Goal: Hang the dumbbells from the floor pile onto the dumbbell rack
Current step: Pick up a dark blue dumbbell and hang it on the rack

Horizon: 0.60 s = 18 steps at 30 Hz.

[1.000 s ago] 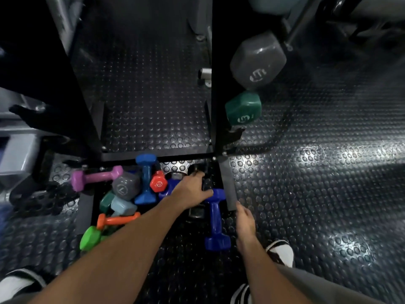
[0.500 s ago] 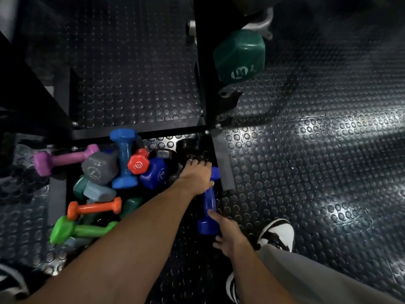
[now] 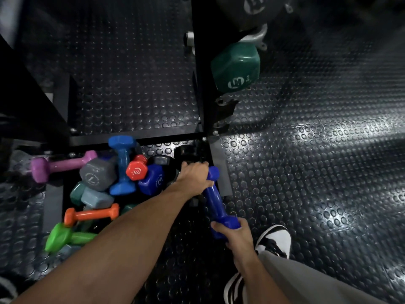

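Observation:
A dark blue dumbbell [image 3: 215, 199] lies slanted on the floor at the right edge of the pile. My right hand [image 3: 233, 234] grips its near head. My left hand [image 3: 194, 175] reaches over the pile, fingers curled on a black dumbbell [image 3: 186, 153] that is mostly hidden in shadow; its thumb touches the blue one's far head. The black rack post [image 3: 200, 84] rises just behind, with a green dumbbell [image 3: 235, 69] and a grey dumbbell [image 3: 258, 9] hanging on its right side. An empty hook [image 3: 225, 106] sits below the green one.
The pile to the left holds a purple dumbbell [image 3: 59, 165], grey [image 3: 96, 174], light blue [image 3: 122, 165], red [image 3: 137, 171], orange [image 3: 89, 213] and bright green [image 3: 63, 238] ones. The rack's base bar [image 3: 135, 137] borders it. My shoe [image 3: 274, 240] stands at right on studded rubber flooring.
My right hand slid under the dark blue dumbbell's near head and closed on it, swinging that end to the right. My left hand stayed on the black dumbbell.

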Motion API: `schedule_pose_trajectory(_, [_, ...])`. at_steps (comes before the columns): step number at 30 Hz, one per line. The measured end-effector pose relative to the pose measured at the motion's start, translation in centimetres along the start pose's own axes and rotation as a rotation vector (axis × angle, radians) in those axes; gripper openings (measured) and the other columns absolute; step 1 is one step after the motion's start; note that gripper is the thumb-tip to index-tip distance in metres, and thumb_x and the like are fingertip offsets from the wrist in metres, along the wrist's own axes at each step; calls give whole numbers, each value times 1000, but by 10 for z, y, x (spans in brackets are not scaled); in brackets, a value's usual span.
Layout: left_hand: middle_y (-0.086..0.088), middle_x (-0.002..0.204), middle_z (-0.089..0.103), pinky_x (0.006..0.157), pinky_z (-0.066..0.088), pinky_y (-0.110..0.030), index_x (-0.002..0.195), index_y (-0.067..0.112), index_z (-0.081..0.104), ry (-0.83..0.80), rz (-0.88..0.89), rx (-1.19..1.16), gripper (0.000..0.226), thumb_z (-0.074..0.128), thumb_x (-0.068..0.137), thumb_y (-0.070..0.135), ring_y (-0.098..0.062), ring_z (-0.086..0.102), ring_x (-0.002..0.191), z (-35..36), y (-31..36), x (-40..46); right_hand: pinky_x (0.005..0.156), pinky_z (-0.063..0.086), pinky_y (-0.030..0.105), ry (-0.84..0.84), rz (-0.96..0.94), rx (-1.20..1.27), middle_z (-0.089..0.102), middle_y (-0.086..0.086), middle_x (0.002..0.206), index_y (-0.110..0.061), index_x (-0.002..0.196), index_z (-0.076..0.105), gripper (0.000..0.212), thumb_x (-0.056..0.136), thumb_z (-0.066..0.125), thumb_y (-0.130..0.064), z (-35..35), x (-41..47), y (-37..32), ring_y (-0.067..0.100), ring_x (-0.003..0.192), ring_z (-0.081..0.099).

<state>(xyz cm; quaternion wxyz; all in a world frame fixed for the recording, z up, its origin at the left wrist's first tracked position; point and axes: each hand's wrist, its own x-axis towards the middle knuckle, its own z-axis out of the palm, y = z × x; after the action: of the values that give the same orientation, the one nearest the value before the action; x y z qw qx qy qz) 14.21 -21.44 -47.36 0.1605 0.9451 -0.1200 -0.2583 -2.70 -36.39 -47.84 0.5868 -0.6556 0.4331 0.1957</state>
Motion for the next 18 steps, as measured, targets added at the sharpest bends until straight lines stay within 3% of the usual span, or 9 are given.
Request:
schedule_pose_trajectory(3, [-6,113,61,98,45,-45,117,16,54,64,-47,-219,49,74,85,48,-27,60,106,-21,3,-9,74,57,40,24,-60,164,71,10,101,-22,117,60,61,68,93,-8,-18,-4,-28,23,80,69])
schedule_pose_trajectory(6, [-6,109,58,84,46,-37,104,19,49,133,-106,-502,44,78,82,44,-24,58,98,-47,6,-18,82,57,46,41,-183,243,70,8,106,-33,119,60,64,70,91,-6,-28,-5,-67,26,82,69])
schedule_pose_trajectory(9, [-8,107,60,77,44,-35,102,16,48,217,-212,-702,47,80,79,42,-24,58,94,-72,12,-22,76,59,37,86,-318,308,66,5,115,-36,124,57,68,71,91,-11,-36,-10,-120,21,88,70])
schedule_pose_trajectory(12, [-5,105,61,70,48,-31,115,12,49,218,-348,-929,55,81,80,39,-20,61,90,-91,19,-27,77,56,31,73,-453,271,64,3,118,-32,130,54,68,73,90,-18,-42,-9,-173,16,93,69])
schedule_pose_trajectory(15, [-4,106,58,77,63,-51,124,13,44,178,-414,-1149,57,79,84,34,-26,64,95,-103,32,-32,80,57,31,67,-548,197,66,2,118,-34,122,61,58,73,92,-30,-46,-8,-225,15,91,70])
schedule_pose_trajectory(18, [-5,115,56,69,63,-55,130,15,42,167,-386,-1290,49,73,92,24,-30,64,98,-113,48,-36,79,60,34,59,-595,145,68,1,115,-32,115,68,47,74,90,-37,-40,-2,-272,15,91,70])
